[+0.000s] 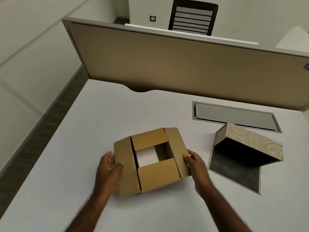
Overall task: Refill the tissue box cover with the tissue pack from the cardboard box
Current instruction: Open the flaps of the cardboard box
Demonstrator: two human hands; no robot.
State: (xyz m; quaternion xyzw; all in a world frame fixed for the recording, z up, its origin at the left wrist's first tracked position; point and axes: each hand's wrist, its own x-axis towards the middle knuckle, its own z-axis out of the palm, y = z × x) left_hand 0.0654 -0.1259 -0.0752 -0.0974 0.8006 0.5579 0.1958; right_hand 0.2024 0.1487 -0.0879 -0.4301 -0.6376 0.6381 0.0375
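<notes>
A brown cardboard box (157, 174) sits on the white desk, its four top flaps partly folded in, leaving a square gap. Through the gap shows a white tissue pack (147, 156) inside. My left hand (110, 166) grips the box's left flap and side. My right hand (194, 163) holds the right flap's edge. The beige patterned tissue box cover (250, 144) lies to the right of the box, tipped up and open, with its dark inside and flat base panel showing. Nothing is inside the cover.
The white desk (83, 164) reaches left to its edge above a dark carpet. A grey cable tray lid (234, 116) is set into the desk behind the cover. A tan partition (167, 64) closes the back; a black chair (192, 15) stands beyond.
</notes>
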